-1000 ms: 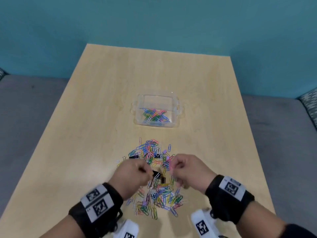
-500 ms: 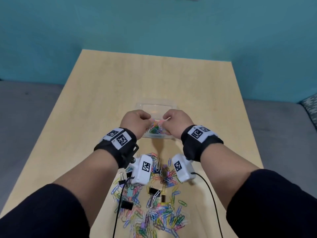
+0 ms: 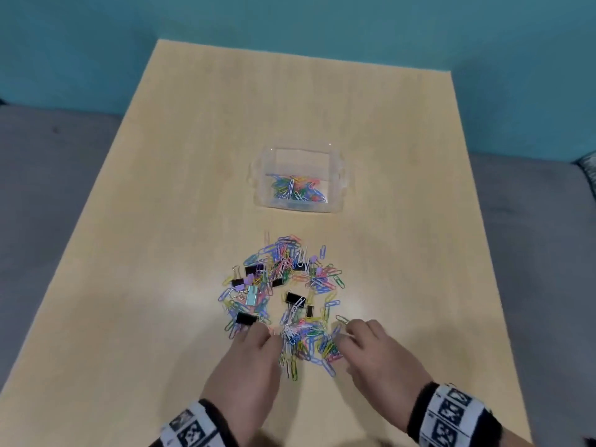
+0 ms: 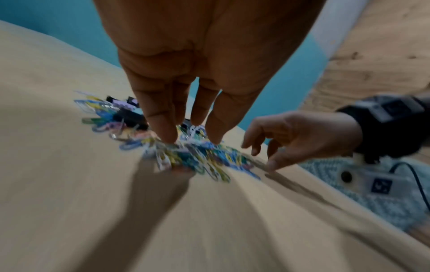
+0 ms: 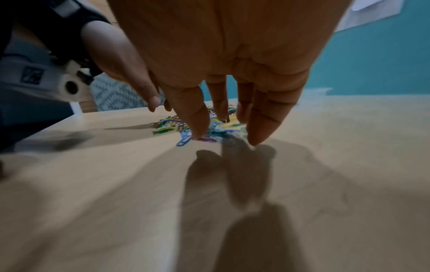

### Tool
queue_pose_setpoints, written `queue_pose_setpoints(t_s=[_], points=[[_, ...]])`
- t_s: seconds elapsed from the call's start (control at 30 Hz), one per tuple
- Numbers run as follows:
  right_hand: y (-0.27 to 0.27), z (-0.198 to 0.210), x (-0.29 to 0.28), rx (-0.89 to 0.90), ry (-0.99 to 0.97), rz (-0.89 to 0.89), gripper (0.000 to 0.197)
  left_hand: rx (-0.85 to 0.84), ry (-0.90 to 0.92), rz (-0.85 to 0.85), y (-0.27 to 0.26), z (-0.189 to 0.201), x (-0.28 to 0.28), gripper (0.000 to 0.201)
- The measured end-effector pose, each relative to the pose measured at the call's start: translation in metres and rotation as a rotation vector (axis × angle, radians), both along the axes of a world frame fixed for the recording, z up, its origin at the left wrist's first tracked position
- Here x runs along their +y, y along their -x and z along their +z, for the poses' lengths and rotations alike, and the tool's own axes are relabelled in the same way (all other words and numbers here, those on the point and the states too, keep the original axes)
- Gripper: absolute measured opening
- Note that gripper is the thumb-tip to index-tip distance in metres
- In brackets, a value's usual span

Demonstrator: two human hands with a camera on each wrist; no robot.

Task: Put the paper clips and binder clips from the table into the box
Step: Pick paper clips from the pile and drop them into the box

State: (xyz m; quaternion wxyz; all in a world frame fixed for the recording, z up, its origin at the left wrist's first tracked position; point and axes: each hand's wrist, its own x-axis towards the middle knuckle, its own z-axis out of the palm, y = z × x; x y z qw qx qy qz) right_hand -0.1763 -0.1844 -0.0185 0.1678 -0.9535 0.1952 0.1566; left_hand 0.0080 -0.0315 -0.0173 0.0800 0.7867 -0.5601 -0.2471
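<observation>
A heap of coloured paper clips (image 3: 292, 287) mixed with black binder clips (image 3: 294, 298) lies on the wooden table (image 3: 161, 221). Farther back stands the clear plastic box (image 3: 298, 206) with some paper clips inside. My left hand (image 3: 254, 337) reaches down onto the near left edge of the heap, fingers extended and touching clips (image 4: 186, 152). My right hand (image 3: 354, 333) comes down on the near right edge with fingers spread; its fingertips (image 5: 197, 136) meet the clips (image 5: 186, 128). Neither hand holds anything that I can see.
The table's right edge (image 3: 477, 253) and left edge drop to grey flooring. A teal wall (image 3: 290, 21) rises behind the far edge. Bare wood surrounds the heap and the box.
Both hands were over the box half a second ago with clips pinched; they have come back to the near side of the heap, empty and with fingers extended.
</observation>
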Motion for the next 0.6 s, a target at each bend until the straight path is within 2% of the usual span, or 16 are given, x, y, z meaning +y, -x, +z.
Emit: queue_pose_setpoints(t_s=[0.1,0.17,0.23,0.37,0.5,0.6], points=[[0.003,-0.005,0.02,0.012,-0.025,-0.129,0.072,-0.072,-0.018,0.005,0.025,-0.014,0.007,0.074],[-0.004,-0.008,0.032,0.016,-0.034,-0.163,0.082,-0.104,-0.022,0.015,0.033,-0.019,0.003,0.082],[-0.018,-0.011,0.039,-0.004,-0.017,-0.192,0.081,-0.143,-0.032,0.013,0.034,-0.023,-0.006,0.078],[-0.048,-0.016,0.044,-0.062,0.035,-0.241,0.06,-0.193,-0.091,-0.03,0.03,-0.029,-0.024,0.06],[-0.057,-0.014,0.039,-0.024,-0.018,-0.241,0.042,-0.16,-0.086,0.012,0.023,-0.027,-0.03,0.056],[-0.055,-0.007,0.032,0.006,-0.06,-0.223,0.039,-0.128,-0.053,0.029,0.019,-0.021,-0.032,0.046]])
